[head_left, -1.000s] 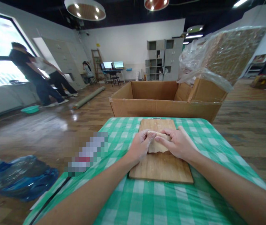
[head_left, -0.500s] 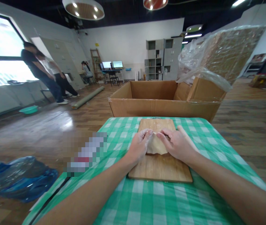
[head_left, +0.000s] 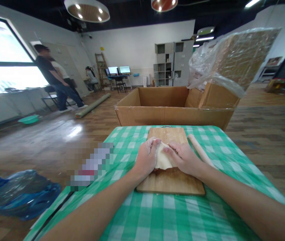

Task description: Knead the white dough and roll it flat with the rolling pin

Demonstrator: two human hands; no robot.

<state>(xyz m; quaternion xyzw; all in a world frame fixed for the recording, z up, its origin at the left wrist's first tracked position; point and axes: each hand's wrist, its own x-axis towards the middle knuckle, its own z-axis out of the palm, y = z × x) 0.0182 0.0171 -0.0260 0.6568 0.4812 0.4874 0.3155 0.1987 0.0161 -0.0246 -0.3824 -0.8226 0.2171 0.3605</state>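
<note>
A pale lump of dough [head_left: 162, 159] sits on a wooden cutting board [head_left: 170, 180] that lies on the green-and-white checked tablecloth [head_left: 157, 217]. My left hand [head_left: 146, 156] grips the dough's left side with curled fingers. My right hand [head_left: 182, 156] pinches its right and top edge. Both hands are dusted with flour and press the dough together between them. A wooden rolling pin [head_left: 199, 150] lies on the cloth just right of the board, partly hidden behind my right wrist.
An open cardboard box [head_left: 172, 110] stands beyond the table's far edge, with a plastic-wrapped bundle [head_left: 232, 60] leaning at its right. A blue water jug [head_left: 19, 194] lies on the floor at left. Two people [head_left: 54, 80] stand by the window far left.
Both hands have shifted slightly left and toward me with the dough, folding it tighter. The rolling pin beside the board is now uncovered. The people by the window walked to the right.
</note>
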